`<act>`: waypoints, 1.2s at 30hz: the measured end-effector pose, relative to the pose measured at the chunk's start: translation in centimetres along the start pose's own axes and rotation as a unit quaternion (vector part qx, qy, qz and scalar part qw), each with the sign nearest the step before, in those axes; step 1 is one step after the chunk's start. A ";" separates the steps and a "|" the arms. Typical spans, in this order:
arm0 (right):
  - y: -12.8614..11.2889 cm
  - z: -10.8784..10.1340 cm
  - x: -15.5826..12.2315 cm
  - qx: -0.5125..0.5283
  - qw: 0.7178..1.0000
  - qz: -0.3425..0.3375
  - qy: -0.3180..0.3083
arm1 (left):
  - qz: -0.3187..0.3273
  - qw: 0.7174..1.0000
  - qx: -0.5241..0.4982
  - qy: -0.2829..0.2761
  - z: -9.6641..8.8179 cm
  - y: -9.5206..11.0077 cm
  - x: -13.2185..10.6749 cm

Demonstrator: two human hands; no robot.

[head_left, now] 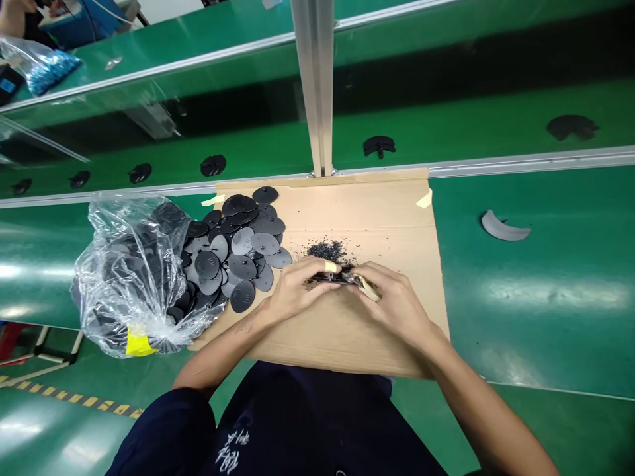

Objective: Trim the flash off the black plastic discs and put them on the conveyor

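Note:
My left hand (296,285), with a strip of pale tape on one finger, pinches a thin black plastic disc (325,279) seen nearly edge-on. In my right hand (399,301) are small nippers (368,288) with pale handles; their jaws are at the disc's right end. Whether the jaws are apart or together is too small to tell. Just beyond my fingers lies a heap of black plastic clippings (327,250) on a cardboard sheet (377,211). To the left, a pile of black and grey oval discs (243,267) spills from a clear plastic bag (124,291).
Behind the cardboard, a metal post (317,92) rises beside a green conveyor belt (278,142) carrying several dark parts (213,165). A grey curved piece (505,228) lies on the green table to the right. A bag of blue pieces (52,69) and another person's arm appear at upper left.

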State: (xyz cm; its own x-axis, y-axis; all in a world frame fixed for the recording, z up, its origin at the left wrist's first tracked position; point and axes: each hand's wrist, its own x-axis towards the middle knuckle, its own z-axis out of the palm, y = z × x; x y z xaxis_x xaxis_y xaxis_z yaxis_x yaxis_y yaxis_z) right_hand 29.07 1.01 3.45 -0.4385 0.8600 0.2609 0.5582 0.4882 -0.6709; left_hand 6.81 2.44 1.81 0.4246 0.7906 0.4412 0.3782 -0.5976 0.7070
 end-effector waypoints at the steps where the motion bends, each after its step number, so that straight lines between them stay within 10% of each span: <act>1: -0.3 0.2 0.0 -0.031 0.999 -0.024 0.015 | 0.016 1.000 0.023 -0.009 -0.1 0.2 0.0; 6: -2.3 0.3 -0.1 -0.195 0.970 -0.147 0.019 | 0.069 0.968 0.224 -0.093 -0.9 1.0 -0.2; 12: -1.5 -1.7 -0.4 0.031 0.994 -0.088 0.063 | 0.050 0.995 0.048 -0.064 -1.5 1.4 -1.2; 21: -0.5 -1.3 -0.1 -0.115 0.987 -0.105 -0.025 | 0.032 0.997 -0.071 -0.009 -1.7 2.4 -1.0; 36: -1.6 -1.0 -0.8 -0.249 0.961 -0.119 0.022 | 0.049 0.997 -0.059 0.011 -1.3 2.4 -1.5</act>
State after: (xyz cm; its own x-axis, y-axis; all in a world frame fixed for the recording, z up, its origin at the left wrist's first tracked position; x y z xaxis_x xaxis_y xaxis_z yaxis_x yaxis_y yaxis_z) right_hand 29.23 -0.30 5.00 -0.5720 0.7148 0.4023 0.7182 0.6734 -0.1752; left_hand 5.99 -0.04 3.60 0.4359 0.7328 0.5226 0.2353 -0.6532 0.7197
